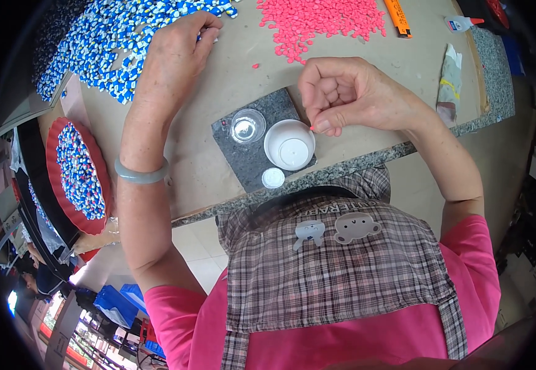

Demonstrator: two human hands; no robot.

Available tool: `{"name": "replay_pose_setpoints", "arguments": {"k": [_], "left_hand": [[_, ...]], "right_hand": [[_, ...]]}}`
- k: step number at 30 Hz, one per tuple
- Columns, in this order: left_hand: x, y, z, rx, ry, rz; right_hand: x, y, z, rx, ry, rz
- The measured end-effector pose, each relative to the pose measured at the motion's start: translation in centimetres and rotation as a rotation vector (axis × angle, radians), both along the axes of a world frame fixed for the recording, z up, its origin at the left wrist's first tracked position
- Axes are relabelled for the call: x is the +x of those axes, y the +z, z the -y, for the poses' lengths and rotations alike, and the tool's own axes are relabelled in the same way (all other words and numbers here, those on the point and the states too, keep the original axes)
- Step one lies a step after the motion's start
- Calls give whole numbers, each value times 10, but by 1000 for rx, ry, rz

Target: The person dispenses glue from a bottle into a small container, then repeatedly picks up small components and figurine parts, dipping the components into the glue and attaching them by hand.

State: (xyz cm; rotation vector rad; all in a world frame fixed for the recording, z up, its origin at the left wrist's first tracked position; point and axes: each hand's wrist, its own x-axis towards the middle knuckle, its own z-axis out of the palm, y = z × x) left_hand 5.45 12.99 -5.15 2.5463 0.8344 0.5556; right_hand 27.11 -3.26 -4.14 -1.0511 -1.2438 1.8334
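Note:
My right hand (pixel 357 92) pinches a small pink piece (pixel 312 128) between thumb and forefinger, right at the rim of a white bowl (pixel 274 143). Inside that bowl shows a round white base. My left hand (pixel 185 46) is closed, thumb against forefinger, at the edge of a spread of small blue-and-white pieces (pixel 114 46); what its fingertips hold is too small to make out. A small clear round dish (pixel 247 126) and a white disc-shaped cap (pixel 273 178) sit beside the bowl on a dark stone slab (pixel 228 157). Loose pink pieces (pixel 323 21) lie beyond my right hand.
A red scalloped tray (pixel 54 179) full of blue and white pieces stands at the left. An orange box cutter (pixel 397 17), a small glue bottle (pixel 459 23) and a taped strip (pixel 449 83) lie at the right. The granite table edge (pixel 354 159) runs close to my apron.

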Motion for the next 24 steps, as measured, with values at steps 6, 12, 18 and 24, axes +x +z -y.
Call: {"name": "replay_pose_setpoints", "arguments": {"k": [6,12,18,24], "left_hand": [[-2,0,2,38,-18,21],[-4,2,2,-25,0,1],[-6,-4,-1,8,-11,-4],[-5,2,1,1,-16,-19]], "right_hand": [[-4,6,-8,-5,68,62],[-7,14,-14,13,104,183],[-10,22,-20,77,148,269],[-12,31,-21,114,186,289]]}}
